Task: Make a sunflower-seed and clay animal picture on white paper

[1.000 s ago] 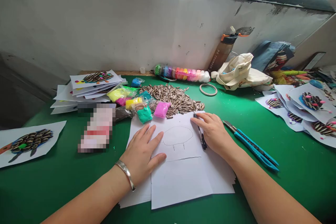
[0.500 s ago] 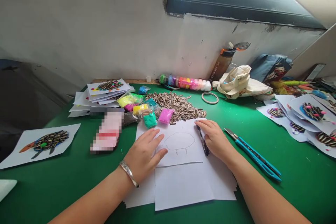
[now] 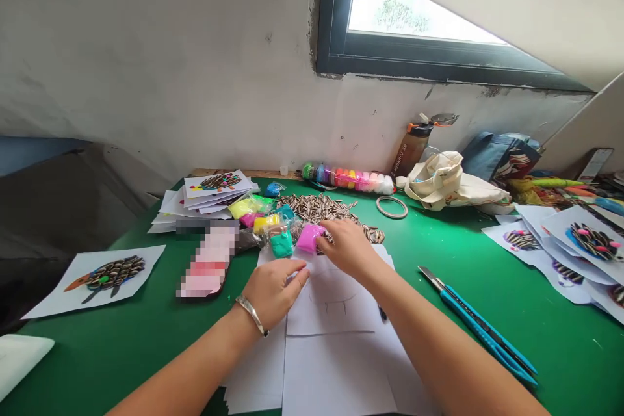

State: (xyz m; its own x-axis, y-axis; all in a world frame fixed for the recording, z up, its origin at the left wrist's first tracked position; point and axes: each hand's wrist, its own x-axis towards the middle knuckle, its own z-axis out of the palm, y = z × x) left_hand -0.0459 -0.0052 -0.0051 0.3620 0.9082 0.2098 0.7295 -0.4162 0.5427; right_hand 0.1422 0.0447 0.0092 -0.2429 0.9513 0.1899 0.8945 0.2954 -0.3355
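My right hand [image 3: 347, 248] reaches over the drawn sheet, its thumb and fingers at the right edge of a pink clay packet [image 3: 309, 238]. Over the left part of the paper [image 3: 336, 364], my left hand [image 3: 275, 286] hovers or rests with thumb and fingers apart, holding nothing. A pencil outline with two short legs shows partly beneath my right hand. The black pen [image 3: 383, 313] is mostly hidden by my right forearm. Green [image 3: 281, 244] and yellow [image 3: 266, 222] clay packets lie left of the pink one, beside striped seeds [image 3: 316, 208].
A blue cutter [image 3: 480, 322] with its blade showing lies right of the paper. The phone [image 3: 209, 260] and a seed-bird picture [image 3: 104, 276] are at left. Finished pictures [image 3: 592, 240] lie at right. A bottle [image 3: 412, 149], cloth bag [image 3: 436, 179] and tape ring [image 3: 391, 207] stand or lie behind.
My right hand has moved from beside the pen up and left to the pink packet. My left hand's fingers have drawn closer together. The view has tilted up.
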